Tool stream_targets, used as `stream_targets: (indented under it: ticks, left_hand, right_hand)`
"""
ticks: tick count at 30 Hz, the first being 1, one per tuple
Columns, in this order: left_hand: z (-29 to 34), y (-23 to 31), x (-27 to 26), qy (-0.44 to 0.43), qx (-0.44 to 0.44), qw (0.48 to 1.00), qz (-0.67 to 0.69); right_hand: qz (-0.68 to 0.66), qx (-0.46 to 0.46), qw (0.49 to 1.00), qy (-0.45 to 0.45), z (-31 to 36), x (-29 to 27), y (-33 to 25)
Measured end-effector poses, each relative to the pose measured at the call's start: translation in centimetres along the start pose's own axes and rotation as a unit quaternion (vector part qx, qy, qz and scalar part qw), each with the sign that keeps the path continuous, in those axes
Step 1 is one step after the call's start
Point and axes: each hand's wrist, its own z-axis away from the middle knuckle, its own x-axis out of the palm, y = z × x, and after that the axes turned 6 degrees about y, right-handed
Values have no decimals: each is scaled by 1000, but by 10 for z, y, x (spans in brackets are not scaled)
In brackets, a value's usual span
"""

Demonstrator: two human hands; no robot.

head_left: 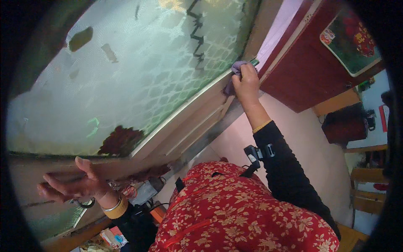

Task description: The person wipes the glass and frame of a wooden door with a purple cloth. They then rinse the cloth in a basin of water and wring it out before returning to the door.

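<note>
A greyish-purple cloth (229, 87) is bunched under my right hand (247, 82), which grips it against the right end of the pale door or window frame (176, 126). A small green piece (254, 62) shows just beyond the cloth. My left hand (75, 185) is raised at the lower left with its fingers apart, holding nothing. It is close to the frame's lower rail; whether it touches is hard to tell. A dark curved handle (87, 204) sits by the left wrist. Above the frame stretches a patterned glass pane (113, 80) with a dark zigzag mark and several patches.
On the right stands a dark red cabinet or door panel (302, 67) bearing a floral picture (350, 42). A dark red box (346, 124) and wooden chair (367, 178) lie farther right. Pale floor (302, 147) runs between. Assorted items (113, 237) crowd the lower left.
</note>
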Motion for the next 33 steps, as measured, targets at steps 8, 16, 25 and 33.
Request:
stream_targets:
  ticks: [8,16,25,33]
  left_hand:
    - [6,-3,2,0,-13,1000,11]
    - [9,-4,4,14,-28,999,26]
    - [4,-8,1,34,5,999,17]
    - [6,-9,1,23,-4,1000,17]
  right_hand:
    - [-38,-36,997,-52,25,-1,-44]
    - [-161,-64,978,-114,64,-4,-120]
    - [-72,-48,995,-52,38,-9,-85]
    - [-116,-71,988,-77,71,0,-125]
